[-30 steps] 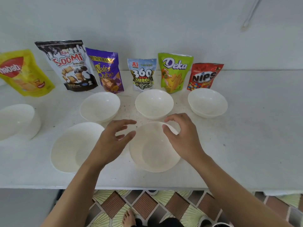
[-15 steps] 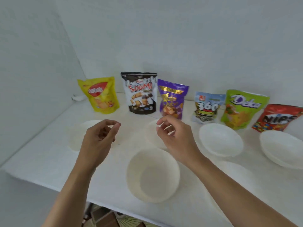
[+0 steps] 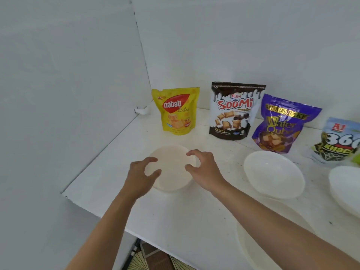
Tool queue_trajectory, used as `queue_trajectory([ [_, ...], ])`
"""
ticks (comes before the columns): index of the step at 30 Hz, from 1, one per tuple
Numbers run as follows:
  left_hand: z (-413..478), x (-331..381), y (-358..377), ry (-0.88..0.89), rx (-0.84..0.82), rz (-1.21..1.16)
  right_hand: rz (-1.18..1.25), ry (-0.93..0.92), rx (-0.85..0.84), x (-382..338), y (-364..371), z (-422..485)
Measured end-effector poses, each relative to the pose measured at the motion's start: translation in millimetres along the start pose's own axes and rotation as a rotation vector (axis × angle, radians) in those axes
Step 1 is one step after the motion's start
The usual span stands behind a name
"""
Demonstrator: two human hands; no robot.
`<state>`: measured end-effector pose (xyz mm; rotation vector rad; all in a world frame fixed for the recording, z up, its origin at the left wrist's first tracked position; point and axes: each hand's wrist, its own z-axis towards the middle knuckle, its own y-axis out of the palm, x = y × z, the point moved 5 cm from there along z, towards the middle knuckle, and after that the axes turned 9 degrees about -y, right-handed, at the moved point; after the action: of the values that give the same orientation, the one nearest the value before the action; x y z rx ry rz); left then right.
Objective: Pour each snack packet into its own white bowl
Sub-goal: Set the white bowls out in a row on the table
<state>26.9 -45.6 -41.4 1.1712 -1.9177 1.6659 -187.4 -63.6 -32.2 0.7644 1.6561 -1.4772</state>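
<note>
My left hand [image 3: 143,176] and my right hand [image 3: 204,170] hover at either side of the leftmost white bowl [image 3: 171,168], fingers curled and apart over its rim, not closed on it. Behind it stands a yellow Nabati packet [image 3: 176,112]. To its right stand a Soomi packet [image 3: 233,112], a purple Wafer Qube packet [image 3: 280,125] and a 360 Kuaci packet [image 3: 339,141], cut by the frame edge. A second white bowl [image 3: 272,174] sits right of my right hand. A third bowl [image 3: 346,188] is at the right edge, and another bowl [image 3: 251,242] lies partly under my right forearm.
Everything rests on a white table [image 3: 175,221] set in a corner. A wall [image 3: 68,94] runs close along its left side and another behind the packets. A small white clip [image 3: 142,110] lies in the corner. The table's front edge drops to tiled floor [image 3: 153,260].
The view has swung left. Both hands moved from the front middle bowl to the leftmost bowl and now flank its rim. The packets and bowls stay in place.
</note>
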Motion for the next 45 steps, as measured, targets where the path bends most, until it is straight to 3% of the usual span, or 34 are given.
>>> queue_trajectory([
  [5, 14.7, -9.0, 11.4, -0.053, -0.133, -0.009, -0.074, 0.088, -0.103, 7.7, 15.8, 18.8],
  [11, 15.9, -8.3, 9.6, -0.056, -0.152, -0.063, -0.135, 0.075, -0.149, 10.3, 18.9, 19.8],
  [22, -35.0, 107.0, 15.0, 0.23, -0.137, -0.174, 0.031, -0.122, 0.206, -12.3, -102.9, -24.1],
  [29, -104.3, 180.2, 79.2, 0.365, -0.206, -0.183, 0.029, -0.183, 0.369, 18.0, -205.4, -96.2],
  [45, -309.4, 291.0, 297.3, 0.461, -0.38, -0.183, -0.036, -0.165, 0.386, 153.8, -407.6, -314.0],
])
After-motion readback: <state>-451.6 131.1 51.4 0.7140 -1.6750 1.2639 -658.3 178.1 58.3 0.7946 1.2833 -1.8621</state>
